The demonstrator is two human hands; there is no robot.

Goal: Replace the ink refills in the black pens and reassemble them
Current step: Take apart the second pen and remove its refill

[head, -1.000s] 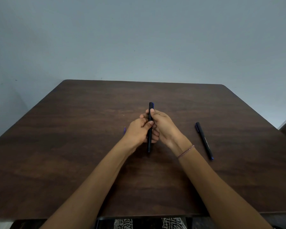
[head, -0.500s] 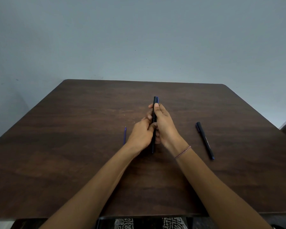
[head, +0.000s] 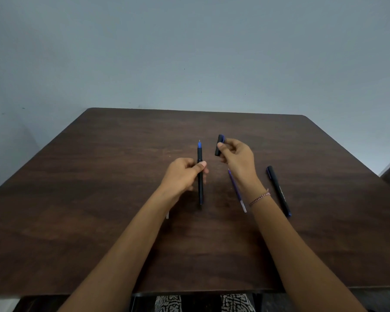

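Above the middle of the table, the cap has just come off: the left hand curls its fingers round the pen, the right hand pinches the cap at the pen's 2 o'clock, so the pen can now be taken apart.

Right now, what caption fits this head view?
Left hand holds an uncapped black pen; right hand pinches its cap over the table.

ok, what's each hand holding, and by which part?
Left hand grips the pen mid-barrel, tip bare; right hand pinches the cap around its middle.
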